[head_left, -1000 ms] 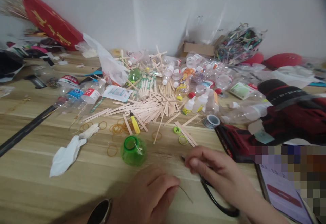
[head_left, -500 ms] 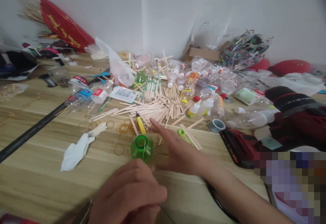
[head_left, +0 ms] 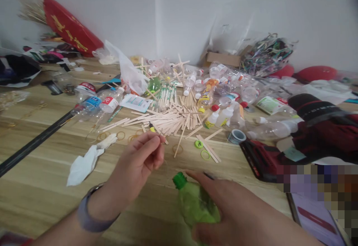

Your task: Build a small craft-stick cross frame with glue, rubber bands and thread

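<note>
My right hand [head_left: 223,201] is wrapped around a green plastic bottle [head_left: 195,201]. The bottle leans to the left, with its darker green neck pointing up toward the middle of the table. My left hand [head_left: 145,156], wearing a band on its wrist, is closed in a pinch left of the bottle neck. Whatever sits between its fingertips is too thin and blurred to name. Beyond that hand lie wooden craft sticks [head_left: 167,121], and a yellow-handled tool [head_left: 151,127] is partly hidden behind the fingers. A green cap [head_left: 198,144] and a green ring [head_left: 205,154] lie beyond the bottle.
Plastic bottles [head_left: 220,89] crowd the back of the table. On the right are a wire spool [head_left: 237,137] and a red and black power drill [head_left: 316,130]. A white glove [head_left: 86,162] and a long black bar [head_left: 36,143] lie on the left.
The green bottle has gone from standing on the table to leaning in my right hand, nearer me and to the right. My left hand has moved up and forward, in a pinch.
</note>
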`<state>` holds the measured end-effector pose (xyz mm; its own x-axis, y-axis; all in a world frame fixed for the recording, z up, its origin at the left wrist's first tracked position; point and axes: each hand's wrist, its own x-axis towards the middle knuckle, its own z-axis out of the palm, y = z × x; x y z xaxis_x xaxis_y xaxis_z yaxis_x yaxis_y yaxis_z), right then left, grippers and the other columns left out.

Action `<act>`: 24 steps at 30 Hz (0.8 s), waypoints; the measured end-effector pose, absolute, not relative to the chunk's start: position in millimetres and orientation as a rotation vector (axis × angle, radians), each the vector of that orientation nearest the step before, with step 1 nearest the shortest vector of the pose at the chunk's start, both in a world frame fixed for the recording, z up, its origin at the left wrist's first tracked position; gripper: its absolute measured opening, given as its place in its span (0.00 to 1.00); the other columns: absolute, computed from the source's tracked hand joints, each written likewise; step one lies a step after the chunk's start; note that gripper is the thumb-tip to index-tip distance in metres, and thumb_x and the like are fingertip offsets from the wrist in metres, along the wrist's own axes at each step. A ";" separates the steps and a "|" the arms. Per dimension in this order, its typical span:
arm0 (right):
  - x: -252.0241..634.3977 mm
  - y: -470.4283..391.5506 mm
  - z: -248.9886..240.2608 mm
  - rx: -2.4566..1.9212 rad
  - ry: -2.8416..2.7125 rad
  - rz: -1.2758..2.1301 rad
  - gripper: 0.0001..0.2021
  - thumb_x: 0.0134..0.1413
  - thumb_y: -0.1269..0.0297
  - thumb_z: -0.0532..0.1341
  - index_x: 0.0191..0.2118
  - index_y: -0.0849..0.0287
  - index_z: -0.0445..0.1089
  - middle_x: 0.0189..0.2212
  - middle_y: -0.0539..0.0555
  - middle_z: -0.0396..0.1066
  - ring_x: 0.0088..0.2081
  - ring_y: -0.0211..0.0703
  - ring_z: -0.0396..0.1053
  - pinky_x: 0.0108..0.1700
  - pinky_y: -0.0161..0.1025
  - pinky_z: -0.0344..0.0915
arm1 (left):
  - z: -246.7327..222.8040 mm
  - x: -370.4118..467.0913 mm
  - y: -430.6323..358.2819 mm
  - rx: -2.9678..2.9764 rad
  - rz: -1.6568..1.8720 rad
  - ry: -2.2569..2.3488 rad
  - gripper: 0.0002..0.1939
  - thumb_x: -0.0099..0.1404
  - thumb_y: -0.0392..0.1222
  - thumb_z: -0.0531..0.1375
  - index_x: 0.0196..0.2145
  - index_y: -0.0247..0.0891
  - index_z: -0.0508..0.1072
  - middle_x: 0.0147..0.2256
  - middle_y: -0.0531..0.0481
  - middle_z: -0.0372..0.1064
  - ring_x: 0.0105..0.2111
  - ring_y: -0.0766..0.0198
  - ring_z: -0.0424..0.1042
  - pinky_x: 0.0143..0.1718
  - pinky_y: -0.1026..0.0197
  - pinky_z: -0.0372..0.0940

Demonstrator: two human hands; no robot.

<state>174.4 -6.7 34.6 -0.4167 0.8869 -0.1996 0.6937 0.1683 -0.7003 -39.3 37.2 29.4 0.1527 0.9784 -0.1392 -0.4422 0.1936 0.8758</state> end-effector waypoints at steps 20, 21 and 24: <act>138.3 129.5 -25.5 -1.769 -1.440 1.603 0.17 0.63 0.59 0.60 0.54 0.60 0.66 0.51 0.57 0.68 0.47 0.47 0.71 0.46 0.50 0.71 | -24.3 -16.2 59.1 0.670 0.981 1.063 0.09 0.52 0.44 0.64 0.27 0.36 0.69 0.21 0.57 0.63 0.20 0.71 0.59 0.22 0.69 0.54; 137.4 128.7 -26.4 -1.752 -1.426 1.600 0.17 0.63 0.59 0.60 0.54 0.60 0.66 0.51 0.57 0.68 0.47 0.47 0.71 0.46 0.50 0.71 | -24.8 -17.3 59.7 0.677 0.980 1.072 0.09 0.53 0.44 0.64 0.27 0.36 0.69 0.21 0.57 0.63 0.20 0.72 0.59 0.22 0.69 0.54; 141.9 118.1 -25.0 -1.666 -1.419 1.567 0.16 0.63 0.58 0.60 0.53 0.60 0.67 0.49 0.57 0.69 0.44 0.46 0.72 0.44 0.48 0.71 | -26.1 -21.6 61.8 0.704 0.953 1.108 0.09 0.54 0.44 0.63 0.27 0.36 0.69 0.20 0.58 0.62 0.17 0.73 0.56 0.19 0.70 0.50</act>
<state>141.9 118.1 -25.0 -0.1723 0.8732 -0.4558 0.3672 -0.3725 -0.8523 -21.6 61.8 -26.1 0.1466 0.8983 -0.4143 -0.2754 0.4393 0.8551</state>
